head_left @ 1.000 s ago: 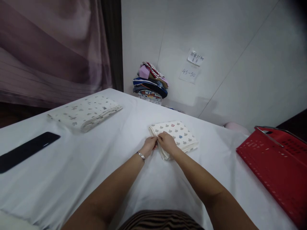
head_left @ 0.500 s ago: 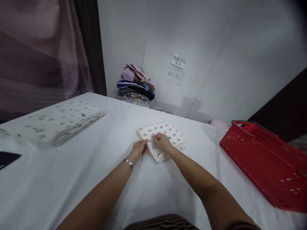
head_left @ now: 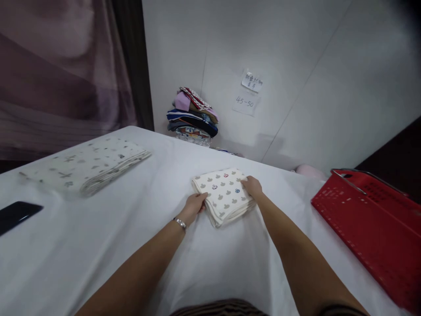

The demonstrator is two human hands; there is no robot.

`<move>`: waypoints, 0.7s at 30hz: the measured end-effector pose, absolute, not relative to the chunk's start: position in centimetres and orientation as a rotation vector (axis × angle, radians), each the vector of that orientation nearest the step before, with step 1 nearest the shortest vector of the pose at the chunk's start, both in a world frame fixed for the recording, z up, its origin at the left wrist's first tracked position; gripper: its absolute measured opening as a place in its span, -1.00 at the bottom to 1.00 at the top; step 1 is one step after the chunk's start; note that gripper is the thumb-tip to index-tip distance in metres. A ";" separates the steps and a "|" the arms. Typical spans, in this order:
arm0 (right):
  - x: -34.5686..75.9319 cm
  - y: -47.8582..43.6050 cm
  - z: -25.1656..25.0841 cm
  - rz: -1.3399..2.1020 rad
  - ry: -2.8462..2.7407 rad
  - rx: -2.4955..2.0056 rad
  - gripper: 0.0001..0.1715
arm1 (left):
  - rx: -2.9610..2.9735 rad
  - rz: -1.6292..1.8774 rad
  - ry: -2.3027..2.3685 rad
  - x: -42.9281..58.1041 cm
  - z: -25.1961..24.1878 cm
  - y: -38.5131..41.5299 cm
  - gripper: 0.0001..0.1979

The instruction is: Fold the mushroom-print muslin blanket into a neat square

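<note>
A folded white cloth (head_left: 225, 193) with grey, red and blue mushroom prints lies flat on the white-covered table (head_left: 131, 241) in front of me. Its layers show along the near and left edges. My left hand (head_left: 195, 206) pinches the left edge, thumb on top and fingers tucked partly out of sight beneath. At the right edge, my right hand (head_left: 253, 188) is closed on the cloth near its far right corner; its fingertips are partly hidden.
A larger folded patterned cloth (head_left: 95, 164) lies at the left, with a dark phone-like slab (head_left: 19, 215) nearer me. The red perforated basket (head_left: 368, 232) stands at the right. Behind the table rises a stack of folded fabrics (head_left: 192, 116) beside the wall with paper notes (head_left: 245, 103).
My right hand has moved from the middle of the cloth to its right edge, uncovering the print. My left hand stays at the left edge. The whole view has shifted slightly.
</note>
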State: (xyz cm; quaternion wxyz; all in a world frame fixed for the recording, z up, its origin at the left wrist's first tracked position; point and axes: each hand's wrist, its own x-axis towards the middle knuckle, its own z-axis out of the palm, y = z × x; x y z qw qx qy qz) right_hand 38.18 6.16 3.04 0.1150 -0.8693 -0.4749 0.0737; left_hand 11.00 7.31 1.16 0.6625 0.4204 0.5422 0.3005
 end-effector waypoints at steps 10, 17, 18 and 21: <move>38.3 6.2 3.1 0.120 -1.539 -2.560 -0.51 | 0.998 0.685 1.233 11.3 0.4 7.0 -0.79; 30.5 8.8 2.6 0.024 -2.001 -1.787 -0.48 | 1.047 0.689 1.230 11.3 0.2 6.9 -0.75; 29.2 9.3 2.4 0.072 -2.070 -1.700 -0.47 | 1.058 0.692 1.226 11.4 0.1 6.9 -0.74; 26.5 10.3 1.5 0.180 -2.254 -1.604 -0.44 | 1.080 0.693 1.228 11.5 -0.3 7.0 -0.73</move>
